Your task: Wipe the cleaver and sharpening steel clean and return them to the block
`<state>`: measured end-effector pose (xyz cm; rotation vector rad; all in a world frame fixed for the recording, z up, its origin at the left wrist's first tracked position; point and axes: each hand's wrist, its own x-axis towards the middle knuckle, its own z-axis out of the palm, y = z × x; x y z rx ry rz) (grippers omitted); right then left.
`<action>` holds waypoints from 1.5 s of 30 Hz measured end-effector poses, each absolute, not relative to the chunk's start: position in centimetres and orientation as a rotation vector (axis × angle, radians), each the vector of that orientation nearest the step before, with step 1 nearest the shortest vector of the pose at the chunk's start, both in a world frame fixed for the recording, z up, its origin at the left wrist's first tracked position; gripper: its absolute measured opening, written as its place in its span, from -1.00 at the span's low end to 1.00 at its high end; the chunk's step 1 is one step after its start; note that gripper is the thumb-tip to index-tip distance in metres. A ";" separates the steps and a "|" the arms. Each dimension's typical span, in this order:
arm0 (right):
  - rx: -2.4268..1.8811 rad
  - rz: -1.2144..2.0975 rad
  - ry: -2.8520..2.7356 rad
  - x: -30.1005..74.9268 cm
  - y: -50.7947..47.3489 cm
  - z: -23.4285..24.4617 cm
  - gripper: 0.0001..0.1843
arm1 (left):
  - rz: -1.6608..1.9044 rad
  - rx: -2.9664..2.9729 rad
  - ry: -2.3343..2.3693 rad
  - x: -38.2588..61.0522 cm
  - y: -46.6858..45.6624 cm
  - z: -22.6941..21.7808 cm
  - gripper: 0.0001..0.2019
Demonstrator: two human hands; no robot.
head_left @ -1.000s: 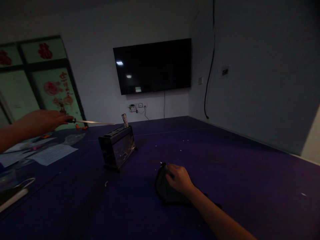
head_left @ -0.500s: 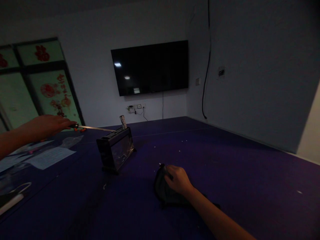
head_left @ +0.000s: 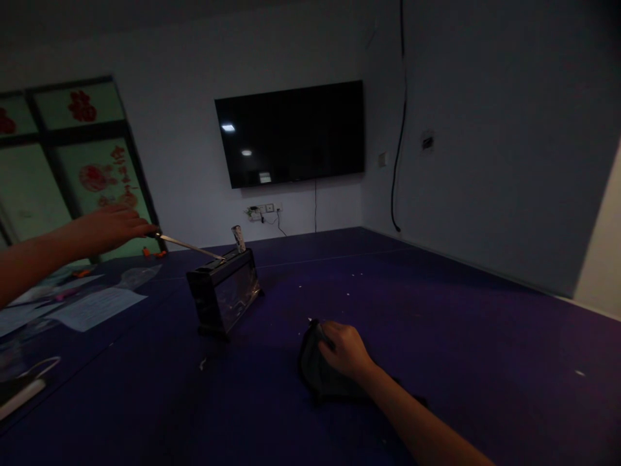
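My left hand [head_left: 114, 226] is closed on the dark handle of a knife [head_left: 190, 246] at the left. Its long, narrow blade slants down to the right, and the tip meets the slotted top of a black knife holder [head_left: 235, 296]. The holder stands upright on the table and has a see-through side. From its far end sticks up a light, patterned handle [head_left: 238, 238]. In front of me, my right hand [head_left: 347, 349] rests with curled fingers on a dark cloth pouch [head_left: 315, 372], gripping its upper part. The fingertips are partly hidden.
A dark blue table [head_left: 456, 336] spreads out before me, dotted with small white scraps. Paper sheets [head_left: 99, 307] and clear plastic [head_left: 138, 276] lie at the left. A white object with a cable [head_left: 22, 398] is near the left edge. A television [head_left: 294, 136] hangs on the wall.
My left hand has risen and moved right, bringing the knife's handle higher, so the blade tilts more steeply toward the holder. The right hand and the pouch stay in place.
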<state>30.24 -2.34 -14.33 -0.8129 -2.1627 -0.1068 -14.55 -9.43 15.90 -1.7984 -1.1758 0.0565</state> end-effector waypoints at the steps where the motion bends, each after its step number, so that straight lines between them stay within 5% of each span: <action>1: -0.811 -0.107 -2.165 30.2 -2.4 -14.3 -0.90 | 0.117 -1.797 -1.149 -14.5 -8.9 16.3 -0.61; 15: -0.810 -0.135 -2.164 30.3 -2.1 -14.4 -0.91 | 0.277 -1.770 -1.010 -4.3 -0.6 19.7 -0.74; 29: -0.878 -0.133 -2.212 30.3 -1.9 -14.4 -0.93 | 0.281 -1.902 -1.082 -3.1 5.0 10.2 -0.77; 45: -0.876 -0.132 -2.223 30.3 -1.8 -14.4 -0.93 | 0.227 -1.938 -1.124 -2.2 3.6 7.2 -0.76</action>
